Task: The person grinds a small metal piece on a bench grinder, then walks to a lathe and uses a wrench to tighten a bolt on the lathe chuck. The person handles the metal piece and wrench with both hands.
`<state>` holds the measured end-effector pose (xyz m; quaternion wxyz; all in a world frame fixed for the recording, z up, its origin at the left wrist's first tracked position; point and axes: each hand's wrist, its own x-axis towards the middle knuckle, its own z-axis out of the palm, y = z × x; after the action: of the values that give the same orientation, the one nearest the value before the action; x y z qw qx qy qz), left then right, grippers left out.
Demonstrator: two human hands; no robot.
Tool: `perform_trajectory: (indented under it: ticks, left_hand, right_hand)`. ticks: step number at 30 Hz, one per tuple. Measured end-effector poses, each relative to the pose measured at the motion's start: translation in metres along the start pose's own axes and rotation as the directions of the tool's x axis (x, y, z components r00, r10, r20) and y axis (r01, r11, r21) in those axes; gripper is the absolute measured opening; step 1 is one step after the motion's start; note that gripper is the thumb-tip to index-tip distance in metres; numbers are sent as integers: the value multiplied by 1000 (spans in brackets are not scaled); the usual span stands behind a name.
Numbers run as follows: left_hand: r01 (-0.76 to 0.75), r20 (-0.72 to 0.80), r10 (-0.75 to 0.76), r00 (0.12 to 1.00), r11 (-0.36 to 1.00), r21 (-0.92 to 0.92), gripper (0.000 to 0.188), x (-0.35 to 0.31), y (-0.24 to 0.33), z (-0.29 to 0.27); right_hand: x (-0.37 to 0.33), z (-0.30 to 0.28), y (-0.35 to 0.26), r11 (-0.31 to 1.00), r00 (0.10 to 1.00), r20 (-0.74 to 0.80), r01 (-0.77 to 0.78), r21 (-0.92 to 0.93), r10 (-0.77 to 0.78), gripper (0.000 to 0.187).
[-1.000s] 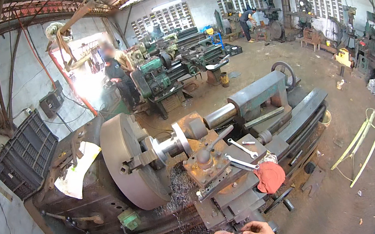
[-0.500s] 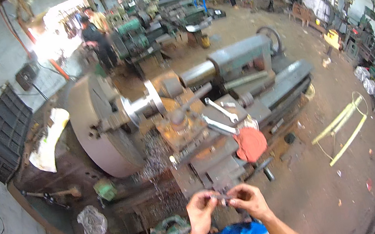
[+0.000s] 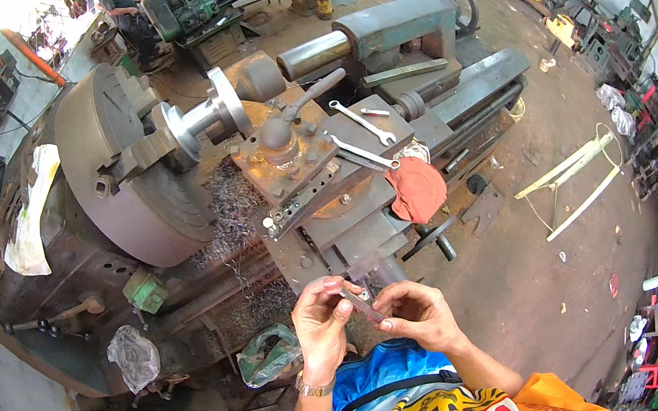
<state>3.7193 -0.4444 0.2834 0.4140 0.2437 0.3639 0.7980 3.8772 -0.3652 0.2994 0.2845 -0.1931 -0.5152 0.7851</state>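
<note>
A short, dark metal bar slants between my two hands in front of my body. My left hand pinches its upper end between thumb and fingers. At the lower end, my right hand grips it with thumb and fingertips. Just beyond my hands stands a large lathe. Its tool post has rusty plates and a lever. A big round chuck clamps a shiny flanged metal workpiece. Two wrenches lie on the carriage, beside a red cloth.
Curled metal chips cover the lathe bed. A white cloth hangs over the headstock. Crumpled clear plastic lies at the lower left. A handwheel juts out by the carriage. Another person stands far left near a green machine.
My view has tipped downward, so the lathe appears higher. The bar, roughly level before, now slants down to the right, with more of it showing. Both hands still hold it.
</note>
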Motion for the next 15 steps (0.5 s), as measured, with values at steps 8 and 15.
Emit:
perform_trajectory:
  ticks: [8, 15]
  left_hand:
    - [73, -32, -75, 997, 995, -65, 34, 1, 2, -11]
    - [100, 24, -98, 995, 991, -90, 30, 5, 5, -21]
  right_hand:
    - [9, 8, 11, 998, 999, 21, 39, -50, -38, 29]
    - [17, 19, 6, 959, 990, 42, 141, -246, -135, 28]
